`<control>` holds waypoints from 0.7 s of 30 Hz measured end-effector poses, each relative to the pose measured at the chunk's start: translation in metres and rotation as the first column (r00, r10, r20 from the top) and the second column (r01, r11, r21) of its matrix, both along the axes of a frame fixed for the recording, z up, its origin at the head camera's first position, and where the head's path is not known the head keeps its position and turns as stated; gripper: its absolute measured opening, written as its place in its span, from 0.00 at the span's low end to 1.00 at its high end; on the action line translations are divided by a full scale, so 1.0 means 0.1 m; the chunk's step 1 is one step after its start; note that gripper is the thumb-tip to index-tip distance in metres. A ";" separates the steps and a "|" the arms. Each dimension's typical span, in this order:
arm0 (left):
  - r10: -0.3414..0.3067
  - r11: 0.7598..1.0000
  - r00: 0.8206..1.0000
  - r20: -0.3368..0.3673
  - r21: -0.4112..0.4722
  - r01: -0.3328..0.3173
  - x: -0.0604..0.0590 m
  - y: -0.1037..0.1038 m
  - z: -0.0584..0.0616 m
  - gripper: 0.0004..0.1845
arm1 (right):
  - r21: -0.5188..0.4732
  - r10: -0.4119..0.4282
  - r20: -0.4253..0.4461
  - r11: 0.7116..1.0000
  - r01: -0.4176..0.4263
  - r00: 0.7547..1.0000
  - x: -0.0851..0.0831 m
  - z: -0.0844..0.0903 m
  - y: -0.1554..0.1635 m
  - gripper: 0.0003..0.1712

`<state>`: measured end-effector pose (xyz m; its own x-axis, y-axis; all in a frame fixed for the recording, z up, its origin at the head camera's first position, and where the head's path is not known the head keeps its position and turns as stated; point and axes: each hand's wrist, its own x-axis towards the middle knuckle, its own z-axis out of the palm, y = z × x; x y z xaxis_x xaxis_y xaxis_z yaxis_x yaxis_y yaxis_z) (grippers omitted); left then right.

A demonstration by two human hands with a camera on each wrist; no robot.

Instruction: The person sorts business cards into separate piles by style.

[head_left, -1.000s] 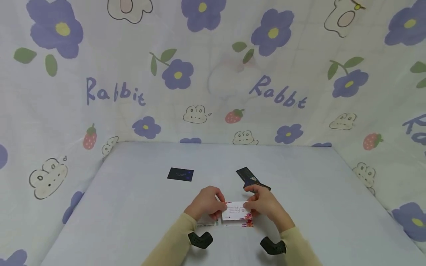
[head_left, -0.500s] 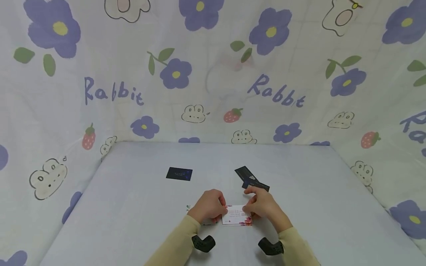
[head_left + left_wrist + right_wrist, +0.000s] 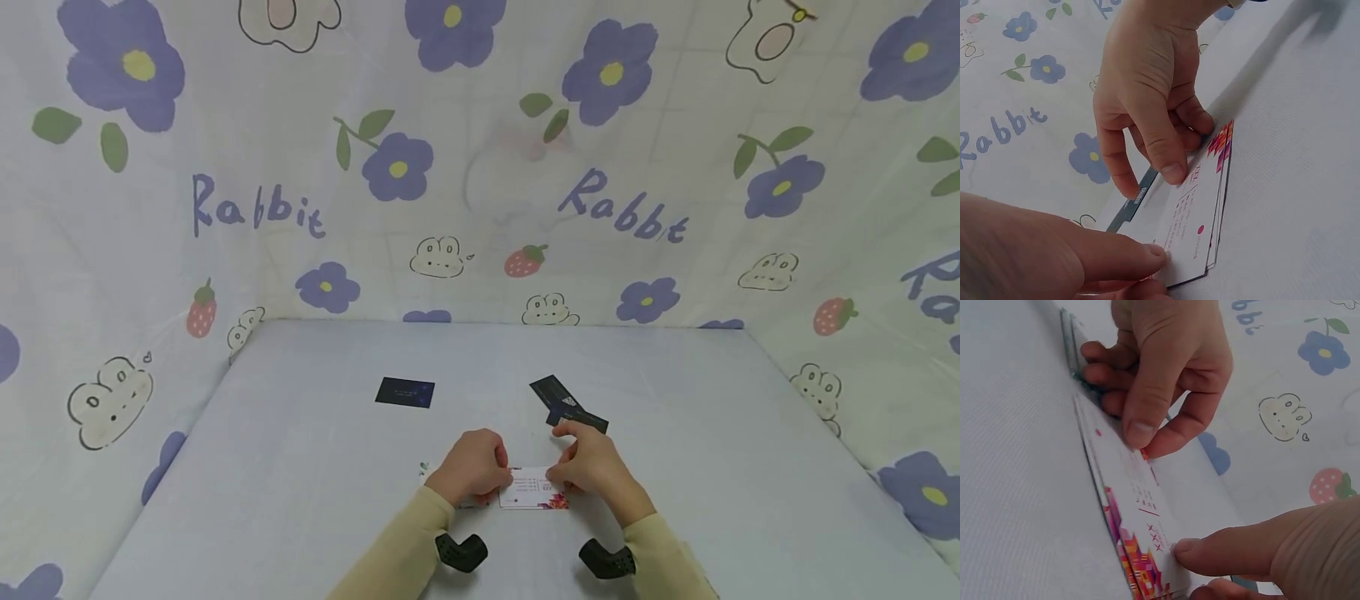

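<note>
Left hand [image 3: 472, 473] and right hand [image 3: 592, 468] each pinch one short end of a small stack of white floral-printed cards [image 3: 532, 490], thumb on the top face and curled fingers behind, the stack lying at the near centre of the table [image 3: 300, 467]. Card count is unclear: the wrist views show only a few layered edges, print too small to read. Behind the right hand, two overlapping dark cards [image 3: 564, 400] are partly hidden by its fingers; a single dark card [image 3: 405, 392] lies apart to the left.

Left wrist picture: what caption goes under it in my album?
Both hands, left and right, pinch a small stack of flowery white cards on the table.
</note>
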<state>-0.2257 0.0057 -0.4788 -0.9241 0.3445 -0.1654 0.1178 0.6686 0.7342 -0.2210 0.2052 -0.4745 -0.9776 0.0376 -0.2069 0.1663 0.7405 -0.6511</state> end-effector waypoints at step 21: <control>0.045 0.996 0.998 0.044 0.072 -0.048 -0.14 -0.13 0.01 0.12 | -0.145 0.002 0.022 0.989 0.001 1.000 -0.06 0.08 0.18 0.29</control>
<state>-0.2396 -0.0074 -0.4774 -0.9319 0.3143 -0.1810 0.0556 0.6169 0.7851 -0.2266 0.2237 -0.4667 -0.9729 0.0050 -0.2314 0.1812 0.6383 -0.7481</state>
